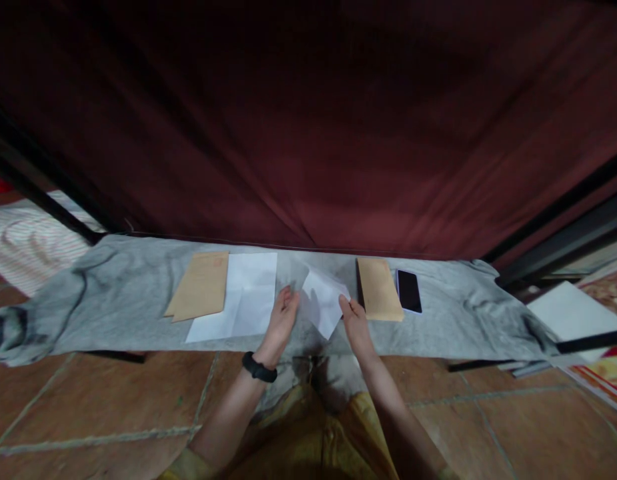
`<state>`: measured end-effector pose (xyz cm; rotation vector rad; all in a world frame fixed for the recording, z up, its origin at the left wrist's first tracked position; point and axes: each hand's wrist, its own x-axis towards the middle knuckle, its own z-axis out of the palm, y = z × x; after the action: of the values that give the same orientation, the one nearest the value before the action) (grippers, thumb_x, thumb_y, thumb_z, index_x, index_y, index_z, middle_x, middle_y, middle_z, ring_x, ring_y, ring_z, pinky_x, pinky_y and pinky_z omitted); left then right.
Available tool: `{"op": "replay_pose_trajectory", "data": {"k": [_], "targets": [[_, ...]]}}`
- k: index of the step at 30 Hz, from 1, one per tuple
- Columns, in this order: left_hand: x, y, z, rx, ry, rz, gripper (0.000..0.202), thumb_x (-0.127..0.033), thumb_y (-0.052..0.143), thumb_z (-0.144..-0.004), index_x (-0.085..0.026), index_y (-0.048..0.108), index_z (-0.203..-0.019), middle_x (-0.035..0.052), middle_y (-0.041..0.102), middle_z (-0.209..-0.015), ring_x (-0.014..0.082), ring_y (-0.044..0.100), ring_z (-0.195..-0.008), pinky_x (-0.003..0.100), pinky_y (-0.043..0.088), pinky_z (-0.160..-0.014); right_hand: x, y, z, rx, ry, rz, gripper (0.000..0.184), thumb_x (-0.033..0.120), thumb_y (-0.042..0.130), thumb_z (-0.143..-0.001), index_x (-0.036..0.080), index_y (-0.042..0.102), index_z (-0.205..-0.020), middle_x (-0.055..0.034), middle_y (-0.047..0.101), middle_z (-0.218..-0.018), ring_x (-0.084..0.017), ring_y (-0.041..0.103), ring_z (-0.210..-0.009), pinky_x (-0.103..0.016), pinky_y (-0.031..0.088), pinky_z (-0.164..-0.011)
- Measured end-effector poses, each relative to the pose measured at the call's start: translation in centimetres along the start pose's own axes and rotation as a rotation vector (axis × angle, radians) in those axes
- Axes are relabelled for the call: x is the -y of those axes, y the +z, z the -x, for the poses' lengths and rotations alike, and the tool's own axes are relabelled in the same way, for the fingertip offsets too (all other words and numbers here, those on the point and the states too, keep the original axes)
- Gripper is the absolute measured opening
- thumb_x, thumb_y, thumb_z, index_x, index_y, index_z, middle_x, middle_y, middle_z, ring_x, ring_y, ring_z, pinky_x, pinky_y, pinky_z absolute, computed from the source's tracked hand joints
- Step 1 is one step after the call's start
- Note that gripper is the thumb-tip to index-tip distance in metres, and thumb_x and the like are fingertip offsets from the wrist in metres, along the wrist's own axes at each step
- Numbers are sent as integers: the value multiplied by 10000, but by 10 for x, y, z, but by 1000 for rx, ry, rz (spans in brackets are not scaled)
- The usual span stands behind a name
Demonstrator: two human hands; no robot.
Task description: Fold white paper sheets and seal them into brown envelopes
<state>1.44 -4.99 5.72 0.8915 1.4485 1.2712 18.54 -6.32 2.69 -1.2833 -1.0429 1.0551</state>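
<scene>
A folded white sheet of paper (322, 301) is held tilted over the grey cloth, at the middle. My right hand (354, 320) pinches its right corner between thumb and fingers. Just left of the paper, my left hand (282, 319) has its fingers curved and a little apart, with nothing seen in it. A dark band circles my left wrist. Creased white sheets (251, 297) lie beside my left hand, partly under several brown envelopes (203, 287). To the right of my right hand lies another brown envelope (381, 290).
A phone (409, 291) lies right of the single envelope. The grey cloth (453, 307) covers a long, narrow bench. Behind it hangs a dark red curtain (308, 153), with black metal bars (563, 200) at the sides. A white box-like object (573, 310) stands at far right.
</scene>
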Motion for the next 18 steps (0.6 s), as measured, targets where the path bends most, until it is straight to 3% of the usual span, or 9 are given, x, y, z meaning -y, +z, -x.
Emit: {"op": "replay_pose_trajectory", "data": {"k": [3,6,8,14,18], "targets": [[18,-3,-5,3,-31,24,566,-465,732,-815,-178,592,-1283,137,640,-1322,247,610,-1202,346,489,-993,-7,-1,-4,-33,187,-219,427,572,635,-837,198,717,-1024,-77,782,-945,-245,728,-819,-332,572,-685],[34,-3,-10,94,-20,35,495,-485,766,-741,-156,679,-1101,88,738,-1020,220,691,-911,316,547,-791,-24,-4,-10,-74,283,-236,357,518,714,-759,207,719,-934,-76,780,-901,-240,719,-761,-324,557,-644],[43,-4,-13,97,-26,-9,411,-456,786,-688,-147,697,-944,38,715,-808,182,663,-728,273,523,-652,-36,-6,-16,-90,300,-186,331,493,732,-725,209,717,-895,-72,780,-890,-233,715,-756,-317,552,-653],[60,-7,-20,75,-112,-171,170,-327,716,-741,-180,634,-762,-45,561,-573,114,546,-516,190,390,-442,-64,-15,-40,-105,119,179,349,503,614,-789,188,696,-915,-71,760,-894,-230,698,-824,-328,550,-748],[69,-4,-21,49,-163,-216,101,-236,678,-773,-189,588,-767,-47,554,-574,115,539,-485,187,401,-406,-70,-21,-39,-165,-3,383,444,406,551,-864,149,634,-1216,-123,716,-1107,-265,673,-1020,-414,522,-932]]}}
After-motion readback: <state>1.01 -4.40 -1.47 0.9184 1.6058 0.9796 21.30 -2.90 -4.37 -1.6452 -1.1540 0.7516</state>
